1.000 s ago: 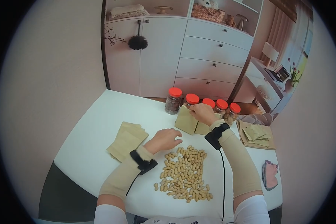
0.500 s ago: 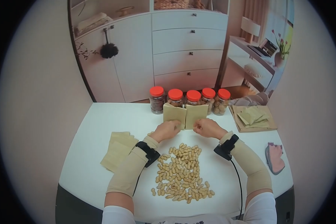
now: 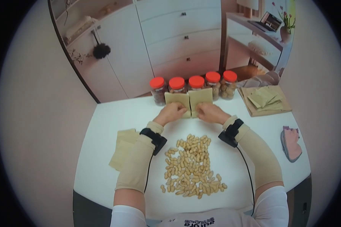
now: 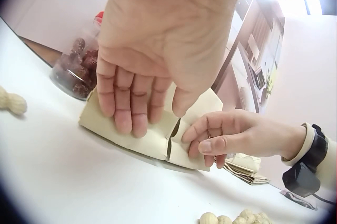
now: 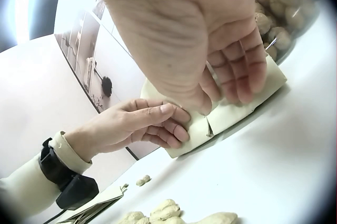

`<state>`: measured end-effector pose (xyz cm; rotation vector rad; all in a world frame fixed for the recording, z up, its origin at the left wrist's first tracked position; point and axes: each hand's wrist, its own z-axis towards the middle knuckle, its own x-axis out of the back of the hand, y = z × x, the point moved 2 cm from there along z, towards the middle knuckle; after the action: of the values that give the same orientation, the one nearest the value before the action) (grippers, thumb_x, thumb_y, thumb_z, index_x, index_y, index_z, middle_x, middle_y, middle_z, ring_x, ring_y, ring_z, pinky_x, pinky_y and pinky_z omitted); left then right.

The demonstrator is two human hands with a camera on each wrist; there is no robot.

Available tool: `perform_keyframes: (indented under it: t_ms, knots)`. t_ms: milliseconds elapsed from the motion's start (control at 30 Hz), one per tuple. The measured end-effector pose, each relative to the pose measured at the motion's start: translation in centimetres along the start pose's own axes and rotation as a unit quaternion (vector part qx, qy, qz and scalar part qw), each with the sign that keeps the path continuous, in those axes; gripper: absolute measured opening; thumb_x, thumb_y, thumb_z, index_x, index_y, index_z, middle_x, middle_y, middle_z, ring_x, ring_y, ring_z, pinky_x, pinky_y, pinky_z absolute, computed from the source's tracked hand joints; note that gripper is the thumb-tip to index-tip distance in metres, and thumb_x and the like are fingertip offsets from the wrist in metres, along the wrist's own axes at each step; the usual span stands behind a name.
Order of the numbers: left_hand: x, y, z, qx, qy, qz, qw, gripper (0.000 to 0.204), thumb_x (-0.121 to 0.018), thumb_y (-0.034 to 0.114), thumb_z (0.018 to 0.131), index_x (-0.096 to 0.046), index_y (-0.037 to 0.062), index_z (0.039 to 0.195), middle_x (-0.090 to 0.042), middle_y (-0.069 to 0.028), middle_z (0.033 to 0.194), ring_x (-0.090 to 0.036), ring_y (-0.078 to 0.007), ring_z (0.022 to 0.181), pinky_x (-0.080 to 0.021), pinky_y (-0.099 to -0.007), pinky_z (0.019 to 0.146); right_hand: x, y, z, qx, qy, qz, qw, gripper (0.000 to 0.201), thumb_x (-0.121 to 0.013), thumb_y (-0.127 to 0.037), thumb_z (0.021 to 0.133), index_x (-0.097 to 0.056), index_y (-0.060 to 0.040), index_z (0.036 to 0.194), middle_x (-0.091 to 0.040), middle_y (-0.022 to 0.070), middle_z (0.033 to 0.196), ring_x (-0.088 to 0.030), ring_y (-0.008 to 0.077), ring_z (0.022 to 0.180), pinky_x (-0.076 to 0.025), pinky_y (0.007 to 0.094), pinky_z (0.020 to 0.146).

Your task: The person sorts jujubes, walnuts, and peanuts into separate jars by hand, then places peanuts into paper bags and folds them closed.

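Observation:
Two tan paper bags stand side by side on the table, leaning toward a row of jars: the left paper bag (image 3: 177, 98) and the right paper bag (image 3: 201, 97). Relaxed fingers of my left hand (image 3: 172, 113) rest against the front of the left one, as the left wrist view shows. My right hand (image 3: 213, 113) touches the right bag with loosely bent fingers, low near the seam between the two. Nearer to me, unshelled peanuts (image 3: 188, 166) lie spread in a heap on the white table (image 3: 238, 174).
Several red-lidded jars (image 3: 157, 90) line the back edge. More flat paper bags (image 3: 122, 147) lie at left, partly behind my left forearm. At right are a larger brown paper stack (image 3: 286, 107) topped with small bags (image 3: 265, 99), and a pink-and-grey pouch (image 3: 291, 143).
My right hand has come down from the top of the right bag to its front. My left hand has moved forward from beside the peanuts to the left bag. The head view has shifted.

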<state>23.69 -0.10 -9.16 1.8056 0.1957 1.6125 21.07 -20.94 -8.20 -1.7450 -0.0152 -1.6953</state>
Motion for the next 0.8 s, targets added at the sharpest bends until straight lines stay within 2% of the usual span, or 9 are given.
perform_keyframes:
  t_ms: [67, 200, 333, 500, 533, 667, 700, 767, 800]
  knots:
    - [0.0, 0.1, -0.7, -0.052, 0.034, -0.022, 0.998, 0.031, -0.06, 0.027, 0.089, -0.067, -0.0012, 0.1, -0.07, -0.0126, 0.088, -0.065, -0.0212, 0.08, -0.05, -0.034, 0.073, 0.9, -1.2, -1.2, 0.002, -0.009, -0.023, 1.0, 0.031, -0.061, -0.015, 0.082, -0.062, -0.0013, 0.11, -0.066, 0.0205, 0.099, -0.064, 0.0363, 0.096, -0.051, 0.0448, 0.083]
    - [0.3, 1.3, -4.1, 0.021, -0.023, 0.031, 0.999, 0.03, -0.056, 0.023, 0.09, -0.065, 0.0016, 0.109, -0.07, -0.013, 0.092, -0.067, -0.0244, 0.083, -0.051, -0.0355, 0.078, 0.3, -1.8, -3.9, 0.046, -0.07, -0.001, 0.996, 0.033, -0.058, -0.01, 0.083, -0.061, -0.0047, 0.116, -0.065, 0.015, 0.106, -0.064, 0.031, 0.097, -0.051, 0.0409, 0.084]
    - [-1.0, 0.5, -8.1, -0.001, -0.103, 0.099, 0.99, 0.031, -0.05, 0.018, 0.091, -0.064, 0.0089, 0.117, -0.068, -0.0156, 0.103, -0.064, -0.0295, 0.093, -0.05, -0.0376, 0.083, -1.8, -1.8, -6.3, 0.057, -0.134, -0.004, 0.989, 0.036, -0.058, -0.007, 0.083, -0.061, -0.008, 0.119, -0.061, 0.0136, 0.106, -0.062, 0.0308, 0.098, -0.05, 0.0404, 0.084]
    - [-3.1, 2.6, -11.8, 0.029, -0.115, 0.092, 0.989, 0.036, -0.047, 0.007, 0.088, -0.062, 0.0122, 0.121, -0.061, -0.0149, 0.108, -0.06, -0.0315, 0.099, -0.049, -0.0392, 0.085, -2.9, -3.3, -8.1, 0.101, -0.122, -0.009, 0.987, 0.039, -0.057, -0.006, 0.083, -0.061, -0.0119, 0.121, -0.057, 0.0117, 0.103, -0.059, 0.0302, 0.099, -0.049, 0.0399, 0.084]
    - [-3.6, 3.1, -12.3, 0.009, -0.123, 0.076, 0.99, 0.042, -0.049, 0.005, 0.085, -0.059, 0.0139, 0.124, -0.06, -0.0152, 0.111, -0.06, -0.0323, 0.102, -0.049, -0.0401, 0.086, -2.8, -3.6, -8.4, 0.106, -0.129, -0.026, 0.986, 0.039, -0.057, -0.006, 0.083, -0.061, -0.0119, 0.122, -0.057, 0.0116, 0.103, -0.059, 0.0307, 0.098, -0.05, 0.04, 0.084]
    - [-2.1, 3.9, -13.0, -0.001, -0.127, 0.07, 0.989, 0.048, -0.052, 0.001, 0.08, -0.058, 0.0154, 0.126, -0.06, -0.0136, 0.113, -0.06, -0.0321, 0.105, -0.049, -0.0407, 0.087, -1.8, -4.0, -9.8, 0.097, -0.158, -0.02, 0.982, 0.04, -0.055, -0.006, 0.083, -0.061, -0.012, 0.122, -0.057, 0.012, 0.106, -0.06, 0.0316, 0.098, -0.05, 0.0408, 0.084]
    - [-1.0, 3.4, -12.9, -0.006, -0.093, 0.079, 0.992, 0.048, -0.053, 0.0, 0.079, -0.06, 0.0141, 0.123, -0.06, -0.0121, 0.114, -0.059, -0.032, 0.105, -0.049, -0.0408, 0.087, -1.2, -4.1, -10.1, 0.084, -0.168, -0.012, 0.982, 0.044, -0.056, -0.003, 0.081, -0.06, -0.0108, 0.124, -0.057, 0.0134, 0.109, -0.06, 0.0322, 0.1, -0.049, 0.041, 0.086]
    - [1.2, 2.2, -12.2, 0.058, 0.034, 0.113, 0.991, 0.044, -0.053, -0.001, 0.078, -0.062, 0.0114, 0.12, -0.06, -0.0139, 0.114, -0.059, -0.0335, 0.106, -0.049, -0.042, 0.087, -0.3, -3.8, -10.6, 0.069, -0.177, -0.003, 0.982, 0.048, -0.057, -0.001, 0.078, -0.06, -0.0096, 0.125, -0.057, 0.0148, 0.112, -0.06, 0.0329, 0.102, -0.049, 0.0411, 0.088]
    - [1.8, 0.6, -11.5, 0.044, 0.078, 0.149, 0.985, 0.042, -0.053, -0.001, 0.079, -0.063, 0.01, 0.119, -0.06, -0.0162, 0.113, -0.059, -0.035, 0.106, -0.049, -0.0428, 0.087, 0.2, -3.6, -10.6, 0.057, -0.154, 0.001, 0.986, 0.048, -0.055, -0.001, 0.078, -0.059, -0.008, 0.126, -0.057, 0.0158, 0.114, -0.059, 0.0334, 0.103, -0.049, 0.0413, 0.089]
